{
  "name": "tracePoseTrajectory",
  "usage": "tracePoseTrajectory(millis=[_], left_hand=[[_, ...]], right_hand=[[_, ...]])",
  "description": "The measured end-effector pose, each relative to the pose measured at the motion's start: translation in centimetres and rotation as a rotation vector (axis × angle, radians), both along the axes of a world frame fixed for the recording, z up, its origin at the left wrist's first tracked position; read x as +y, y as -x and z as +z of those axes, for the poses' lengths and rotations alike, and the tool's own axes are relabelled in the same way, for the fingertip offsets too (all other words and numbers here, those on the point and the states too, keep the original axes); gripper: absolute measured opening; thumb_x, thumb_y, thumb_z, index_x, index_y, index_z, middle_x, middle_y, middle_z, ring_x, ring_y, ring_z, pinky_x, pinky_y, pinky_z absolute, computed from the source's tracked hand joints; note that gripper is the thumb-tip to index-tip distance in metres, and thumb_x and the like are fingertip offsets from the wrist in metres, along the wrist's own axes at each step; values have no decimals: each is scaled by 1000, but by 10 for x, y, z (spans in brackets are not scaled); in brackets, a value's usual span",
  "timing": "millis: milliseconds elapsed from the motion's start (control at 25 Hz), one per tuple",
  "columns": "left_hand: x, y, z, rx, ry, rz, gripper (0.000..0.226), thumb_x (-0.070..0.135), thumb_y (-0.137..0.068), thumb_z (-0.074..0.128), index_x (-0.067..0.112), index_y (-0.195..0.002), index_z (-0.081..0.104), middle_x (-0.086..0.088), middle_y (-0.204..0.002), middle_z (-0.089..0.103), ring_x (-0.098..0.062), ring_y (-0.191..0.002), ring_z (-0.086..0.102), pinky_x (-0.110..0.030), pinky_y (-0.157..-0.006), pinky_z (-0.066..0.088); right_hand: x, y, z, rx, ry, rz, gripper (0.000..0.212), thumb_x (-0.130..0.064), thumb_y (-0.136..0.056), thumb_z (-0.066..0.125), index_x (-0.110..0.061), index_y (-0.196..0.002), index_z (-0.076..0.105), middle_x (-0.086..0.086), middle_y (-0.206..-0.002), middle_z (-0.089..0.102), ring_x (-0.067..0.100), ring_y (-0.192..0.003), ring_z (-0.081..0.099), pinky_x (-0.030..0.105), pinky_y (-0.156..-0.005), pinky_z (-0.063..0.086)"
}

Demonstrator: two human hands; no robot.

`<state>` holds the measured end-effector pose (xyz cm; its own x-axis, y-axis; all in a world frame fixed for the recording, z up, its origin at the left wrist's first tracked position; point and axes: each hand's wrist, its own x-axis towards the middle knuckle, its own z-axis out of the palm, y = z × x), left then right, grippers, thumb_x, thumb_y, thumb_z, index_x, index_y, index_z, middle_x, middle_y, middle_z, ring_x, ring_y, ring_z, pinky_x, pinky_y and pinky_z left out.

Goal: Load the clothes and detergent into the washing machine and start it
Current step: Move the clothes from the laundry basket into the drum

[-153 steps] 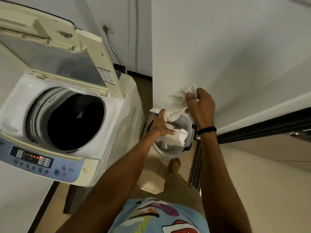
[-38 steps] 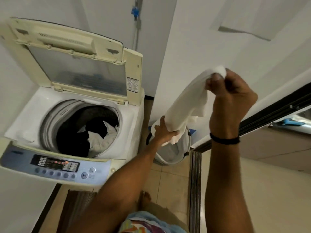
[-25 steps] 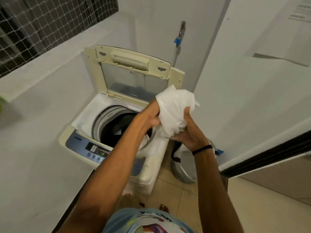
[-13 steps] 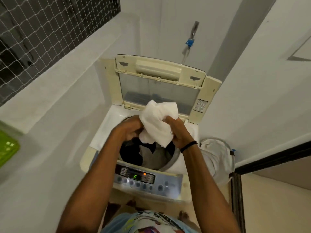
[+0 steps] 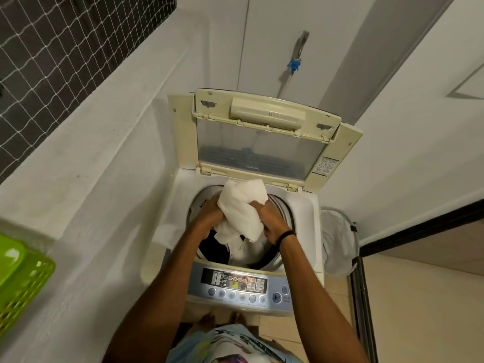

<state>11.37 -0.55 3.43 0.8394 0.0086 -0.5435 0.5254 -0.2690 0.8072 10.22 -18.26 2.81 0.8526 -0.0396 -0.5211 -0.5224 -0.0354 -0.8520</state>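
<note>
The bundled white cloth point(image 5: 242, 208) has sunk lower over the washing machine point(image 5: 301, 213) than half a second ago, its loose tail now dipping into the drum. In the single head view, the left hand point(image 5: 209, 214) and right hand point(image 5: 272, 224) are both closed on the cloth from either side, directly above the drum mouth. Dark and pale garments point(image 5: 235, 251) already lie inside the drum beneath it. The lid point(image 5: 262, 132) stands open at the back of the machine; the control panel point(image 5: 237, 286) at its front edge is lit. A mesh laundry hamper point(image 5: 337, 242) sits just right of the machine, a green basket point(image 5: 21, 279) well to its left. Loading appears well under way; no detergent is visible, and adding it, closing the lid and starting the cycle remain.
</note>
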Motion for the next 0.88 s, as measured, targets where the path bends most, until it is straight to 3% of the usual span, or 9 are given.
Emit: tracePoseTrajectory(millis=[120,200,280,440,600,680,760,880], left_hand=[[10,9,-30,47,-291,-198,50,17,-98,57,2,-144,43,-18,-146,47,-35,-133,46,-38,-109,38],[14,12,-50,120,-402,-268,42,18,-100,49,-2,-137,50,-19,-140,53,-35,-128,51,-37,-105,42],[16,7,-65,187,-399,-219,34,16,-99,44,-4,-120,62,-19,-124,64,-34,-113,61,-37,-94,52],[1,-5,-72,312,-124,-17,21,15,-90,60,4,-106,68,-17,-104,71,-29,-96,68,-39,-86,59],[-24,-35,-68,322,286,127,22,21,-91,67,12,-111,68,-13,-112,71,-25,-101,69,-35,-87,56],[-36,-60,-72,360,437,206,34,27,-91,70,9,-118,65,-11,-117,67,-25,-108,66,-36,-93,55],[-48,-83,-80,427,524,275,46,33,-91,69,5,-126,58,-11,-124,60,-28,-120,59,-40,-102,50],[-64,-113,-97,477,609,422,53,36,-89,71,5,-128,55,-14,-128,57,-30,-119,57,-39,-93,51]], right_hand=[[-14,4,-49,131,582,251,48,-44,-88,62,-1,-111,62,16,-110,68,31,-99,63,34,-78,49],[-20,14,-79,202,653,299,35,-38,-90,61,-4,-98,65,17,-98,67,30,-92,63,38,-82,53],[-24,15,-93,266,555,268,18,-31,-88,61,-15,-80,61,12,-84,65,28,-79,63,44,-83,58],[-38,-1,-93,342,392,136,9,-19,-85,61,-15,-77,61,10,-74,63,24,-61,60,34,-60,54],[-38,-36,-95,343,-153,-132,24,-30,-87,70,-9,-78,63,6,-63,52,14,-47,42,28,-46,42],[-32,-60,-96,371,-314,-231,30,-37,-86,71,-8,-86,63,6,-71,56,16,-57,52,26,-47,48],[-28,-85,-105,398,-365,-326,47,-41,-82,73,-2,-105,65,8,-95,63,20,-84,61,30,-60,56],[-20,-112,-122,404,-468,-468,66,-45,-78,75,-2,-124,57,9,-122,58,24,-111,58,34,-84,55]])
